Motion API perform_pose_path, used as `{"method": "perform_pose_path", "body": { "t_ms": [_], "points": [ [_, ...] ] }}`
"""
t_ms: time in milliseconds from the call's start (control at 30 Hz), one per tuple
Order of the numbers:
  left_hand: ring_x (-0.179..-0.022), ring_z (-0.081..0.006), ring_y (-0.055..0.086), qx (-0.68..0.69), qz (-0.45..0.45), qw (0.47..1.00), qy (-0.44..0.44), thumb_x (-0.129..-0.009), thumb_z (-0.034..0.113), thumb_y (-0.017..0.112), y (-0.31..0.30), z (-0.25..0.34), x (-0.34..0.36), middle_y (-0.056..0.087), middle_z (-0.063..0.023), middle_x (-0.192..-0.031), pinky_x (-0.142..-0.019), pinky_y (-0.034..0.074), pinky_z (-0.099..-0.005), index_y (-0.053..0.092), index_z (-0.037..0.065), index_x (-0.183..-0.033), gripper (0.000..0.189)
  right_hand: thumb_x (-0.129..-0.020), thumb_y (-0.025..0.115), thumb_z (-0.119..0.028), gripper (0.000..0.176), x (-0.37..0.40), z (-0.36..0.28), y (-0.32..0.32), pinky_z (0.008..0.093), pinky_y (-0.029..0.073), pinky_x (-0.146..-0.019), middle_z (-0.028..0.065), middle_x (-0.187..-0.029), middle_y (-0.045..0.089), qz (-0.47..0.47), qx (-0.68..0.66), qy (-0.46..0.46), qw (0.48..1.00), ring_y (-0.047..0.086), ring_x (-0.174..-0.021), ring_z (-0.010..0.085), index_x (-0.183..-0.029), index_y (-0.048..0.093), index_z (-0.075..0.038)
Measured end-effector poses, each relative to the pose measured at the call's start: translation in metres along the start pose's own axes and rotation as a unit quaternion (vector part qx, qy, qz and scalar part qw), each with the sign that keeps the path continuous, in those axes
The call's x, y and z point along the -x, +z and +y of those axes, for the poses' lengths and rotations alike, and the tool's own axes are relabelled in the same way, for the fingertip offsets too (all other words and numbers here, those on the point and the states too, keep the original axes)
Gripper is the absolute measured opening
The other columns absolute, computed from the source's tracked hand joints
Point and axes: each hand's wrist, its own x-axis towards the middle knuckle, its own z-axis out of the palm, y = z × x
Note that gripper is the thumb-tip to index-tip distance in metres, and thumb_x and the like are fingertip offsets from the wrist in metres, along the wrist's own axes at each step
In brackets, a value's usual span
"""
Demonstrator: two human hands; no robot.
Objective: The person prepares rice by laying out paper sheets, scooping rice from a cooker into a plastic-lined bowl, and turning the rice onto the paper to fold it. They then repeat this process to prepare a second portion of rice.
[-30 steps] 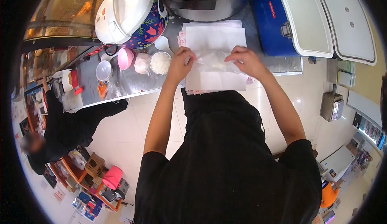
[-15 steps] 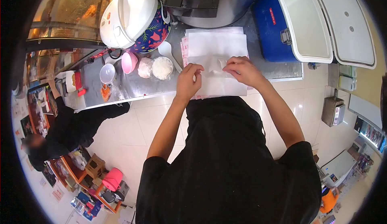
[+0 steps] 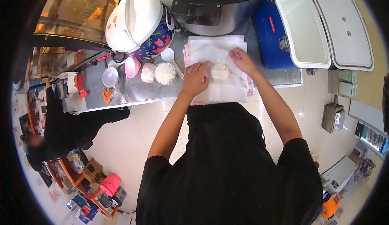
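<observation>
A flattened round of white rice (image 3: 220, 72) lies on a stack of white paper sheets (image 3: 216, 95), apparently covered by a thin translucent sheet (image 3: 221, 82). My left hand (image 3: 196, 80) rests at the left of the rice, its fingers stretched out and laid flat on the sheet. Up and to the right of the rice, my right hand (image 3: 243, 61) has its fingertips pinched together at the edge of the translucent sheet. To the left of the stack are a white rice paddle (image 3: 171, 59), a wrapped ball of rice (image 3: 165, 73) and a pinkish wrapped ball (image 3: 148, 72).
A large rice cooker (image 3: 210, 16) with rice stands behind the stack. A flowered rice cooker (image 3: 142, 26) is at the left, near a pink cup (image 3: 132, 67) and a white cup (image 3: 110, 77). An open blue cool box (image 3: 269, 34) stands right. Another person (image 3: 69, 123) works far left.
The rice round has come into view between my hands. My left hand has flattened out, and my right hand has moved up and slightly away. The view has tilted slightly upward.
</observation>
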Motion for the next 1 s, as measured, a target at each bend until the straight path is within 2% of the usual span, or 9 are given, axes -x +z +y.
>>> {"method": "perform_pose_path", "body": {
  "t_ms": [67,167,367,567,667,767,867,967,1000],
  "points": [
    [-0.11,-0.0314,0.057,-0.018,-0.056,0.998,-0.024,-0.08,0.017,0.063,-0.004,-0.004,-0.001,0.061,-0.01,-0.11,-0.094,0.041,-0.0496,0.062,0.014,-0.12,0.041,-0.101,0.056,-0.028,0.032,0.011,-0.007,-0.003,0.0351,0.048,-0.093,0.0147,-0.115,0.07,-0.117,-0.077,0.022,0.99,0.065,-0.109,0.0258,-0.122,0.062,-0.005],
    [-0.107,-0.0292,0.057,-0.044,-0.092,0.995,-0.021,-0.082,0.019,0.065,-0.008,-0.007,-0.007,0.059,-0.0087,-0.103,-0.092,0.042,-0.0487,0.063,0.015,-0.11,0.029,-0.103,0.054,-0.032,0.043,0.026,-0.023,-0.002,0.0306,0.041,-0.103,0.0125,-0.129,0.064,-0.074,-0.188,0.134,0.97,0.056,-0.121,0.0208,-0.131,0.058,0.0],
    [-0.109,-0.0308,0.057,0.116,-0.072,0.99,-0.033,-0.084,0.012,0.064,-0.003,-0.016,-0.014,0.059,-0.0056,-0.113,-0.093,0.043,-0.0491,0.061,0.012,-0.099,0.015,-0.105,0.049,-0.035,0.049,0.013,0.009,0.011,0.0289,0.037,-0.108,0.0145,-0.137,0.059,0.022,-0.22,0.109,0.969,0.053,-0.127,0.0229,-0.138,0.053,0.0],
    [-0.121,-0.0362,0.053,0.214,0.047,0.976,-0.016,-0.083,0.002,0.066,-0.005,-0.02,-0.007,0.057,-0.0167,-0.124,-0.098,0.044,-0.0437,0.059,0.007,-0.107,0.025,-0.105,0.05,-0.034,0.045,0.018,-0.007,-0.002,0.0305,0.04,-0.104,0.0135,-0.135,0.06,-0.06,-0.189,0.111,0.974,0.055,-0.123,0.0217,-0.137,0.054,-0.003],
    [-0.122,-0.037,0.053,0.243,0.095,0.954,-0.15,-0.085,0.005,0.067,-0.033,0.015,0.023,0.056,-0.0174,-0.127,-0.102,0.042,-0.0447,0.059,0.008,-0.114,0.031,-0.102,0.056,-0.033,0.044,0.045,-0.035,-0.025,0.0305,0.041,-0.103,0.0127,-0.13,0.062,-0.112,-0.194,-0.01,0.974,0.056,-0.12,0.0205,-0.137,0.055,-0.005],
    [-0.132,-0.0379,0.047,0.029,0.033,0.994,-0.1,-0.086,0.011,0.069,-0.022,0.022,0.081,0.05,-0.0133,-0.142,-0.111,0.033,-0.052,0.056,0.015,-0.131,0.048,-0.1,0.062,-0.032,0.045,0.063,-0.029,-0.024,0.0295,0.045,-0.097,0.0125,-0.121,0.065,-0.053,-0.182,-0.014,0.982,0.059,-0.112,0.0171,-0.134,0.056,-0.003],
    [-0.143,-0.0366,0.036,-0.059,-0.075,0.993,-0.067,-0.086,0.017,0.07,-0.014,0.028,0.114,0.041,-0.0062,-0.155,-0.117,0.022,-0.06,0.049,0.023,-0.144,0.063,-0.098,0.064,-0.035,0.049,0.072,-0.014,-0.019,0.0286,0.048,-0.089,0.0124,-0.115,0.067,-0.072,-0.228,0.121,0.963,0.062,-0.103,0.0143,-0.132,0.056,0.0],
    [-0.149,-0.0356,0.026,-0.058,-0.087,0.992,-0.065,-0.086,0.019,0.071,-0.008,0.013,0.132,0.033,-0.0009,-0.161,-0.119,0.012,-0.0638,0.044,0.027,-0.15,0.07,-0.098,0.064,-0.037,0.051,0.078,-0.013,-0.015,0.0275,0.049,-0.083,0.0113,-0.112,0.068,-0.074,-0.265,0.091,0.957,0.062,-0.098,0.0126,-0.131,0.056,0.001],
    [-0.147,-0.0357,0.03,-0.077,-0.083,0.991,-0.064,-0.086,0.018,0.07,-0.008,0.01,0.132,0.036,-0.0031,-0.159,-0.118,0.015,-0.0624,0.044,0.027,-0.149,0.068,-0.098,0.064,-0.038,0.05,0.075,0.011,-0.013,0.0277,0.049,-0.083,0.0089,-0.111,0.068,-0.088,-0.204,0.152,0.963,0.062,-0.096,0.0127,-0.132,0.056,-0.001]
  ]
}}
